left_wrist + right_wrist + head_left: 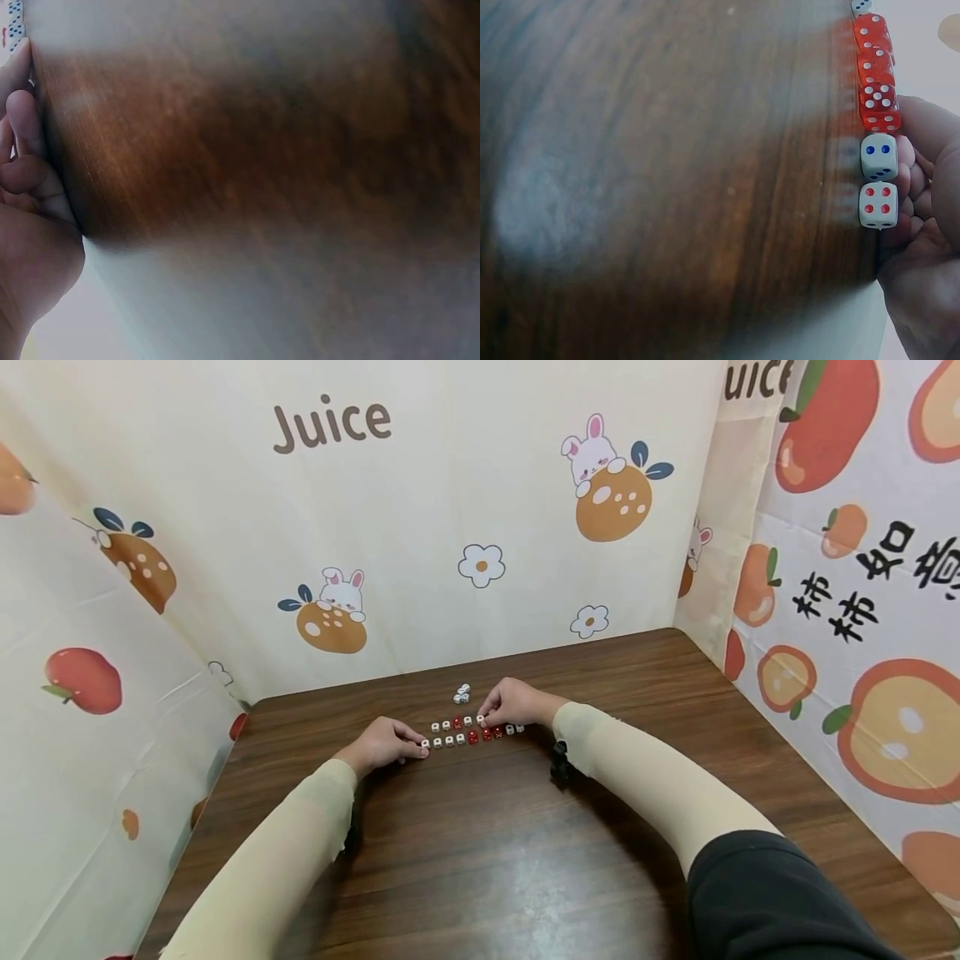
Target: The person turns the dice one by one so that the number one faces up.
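Two rows of small white and red dice lie across the brown table. At the front row's left end, my left hand (382, 743) holds the end white die (425, 743) between thumb and fingertips. My right hand (517, 702) pinches a white die (481, 719) in the back row, reaching over that row's right part and hiding some of it. Red dice (486, 734) sit in the front row below this hand. In the right wrist view, a blue-dotted white die (878, 156) and a red-dotted white die (878, 204) stand in front of its curled fingers.
Several more white dice (462, 695) sit in a small cluster behind the rows. The wooden table (487, 860) ends at a printed cloth wall (420, 510) at the back, with more cloth along both sides. A black device (560, 762) hangs at the right wrist.
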Motion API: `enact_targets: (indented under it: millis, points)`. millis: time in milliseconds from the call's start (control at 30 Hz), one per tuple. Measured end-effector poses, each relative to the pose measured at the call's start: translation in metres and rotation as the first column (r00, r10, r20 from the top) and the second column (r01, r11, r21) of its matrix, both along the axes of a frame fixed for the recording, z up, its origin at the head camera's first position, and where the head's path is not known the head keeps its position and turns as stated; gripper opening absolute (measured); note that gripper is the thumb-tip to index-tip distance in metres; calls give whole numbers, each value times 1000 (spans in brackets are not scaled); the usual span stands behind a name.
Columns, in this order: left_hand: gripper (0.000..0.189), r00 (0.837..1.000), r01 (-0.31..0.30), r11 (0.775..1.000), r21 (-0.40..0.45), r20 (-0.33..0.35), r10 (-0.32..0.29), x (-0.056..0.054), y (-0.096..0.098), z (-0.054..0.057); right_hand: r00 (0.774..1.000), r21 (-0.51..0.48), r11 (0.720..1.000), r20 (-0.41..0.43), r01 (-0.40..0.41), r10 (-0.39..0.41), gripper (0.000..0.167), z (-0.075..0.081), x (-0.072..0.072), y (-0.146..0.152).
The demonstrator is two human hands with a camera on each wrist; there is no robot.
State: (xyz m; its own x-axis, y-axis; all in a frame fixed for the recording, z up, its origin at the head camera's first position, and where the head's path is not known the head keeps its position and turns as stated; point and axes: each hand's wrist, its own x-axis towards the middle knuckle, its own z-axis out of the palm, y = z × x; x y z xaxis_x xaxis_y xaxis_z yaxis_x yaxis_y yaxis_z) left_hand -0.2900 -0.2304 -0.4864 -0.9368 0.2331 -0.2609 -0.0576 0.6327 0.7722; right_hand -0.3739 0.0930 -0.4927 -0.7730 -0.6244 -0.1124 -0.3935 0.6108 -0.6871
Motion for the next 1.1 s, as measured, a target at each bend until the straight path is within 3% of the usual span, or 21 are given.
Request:
enact_targets:
  millis: [700, 933, 1100]
  points:
    - [23, 1000, -2, 1000, -5, 7, 2, 2, -2, 1, 1000, -20, 1000, 0, 11, -11, 17, -1, -6, -1]
    - [23, 1000, -2, 1000, 3, 0, 2, 3, -1, 2, 998, -27, 997, 25, 67, -66, 28, 6, -9, -7]
    - [23, 1000, 7, 1000, -2, -8, -7, 3, 1, 1, 991, -24, 991, -15, 133, -133, 28, 10, -13, -15]
